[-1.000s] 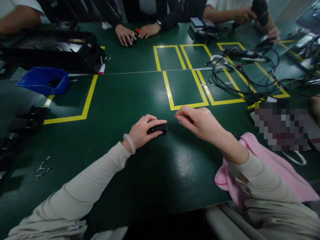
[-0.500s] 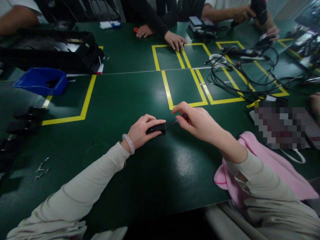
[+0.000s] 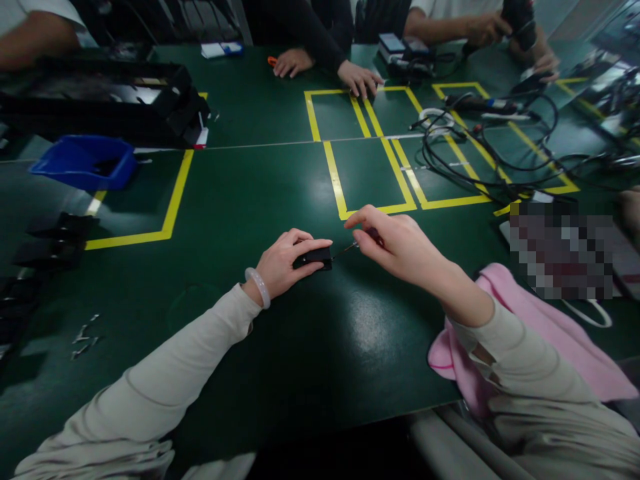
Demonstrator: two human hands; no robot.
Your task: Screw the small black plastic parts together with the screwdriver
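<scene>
In the middle of the green table (image 3: pixel 280 360), my left hand (image 3: pixel 286 261) grips a small black block-like part (image 3: pixel 323 256) between thumb and fingers, pressing it against the surface. To its right, my right hand (image 3: pixel 393 241) is closed around the dark handle of a screwdriver, with the index finger lifted off a little. The thin metal shaft of the screwdriver (image 3: pixel 348 249) points left, its tip at the right end of the black part. Most of the handle is hidden by the palm.
A blue bin (image 3: pixel 83 162) and long black trays (image 3: pixel 100 107) stand at left, black parts (image 3: pixel 47 253) and small metal pieces (image 3: pixel 83 337) nearer. Cables (image 3: pixel 490 147) tangle at right above a pink cloth (image 3: pixel 530 327). Across the table a co-worker's hand (image 3: pixel 360 80) rests near yellow tape.
My right hand has turned slightly with the screwdriver, and more of its handle is now hidden. My left hand stays on the black part. The co-worker's hand across the table has shifted right.
</scene>
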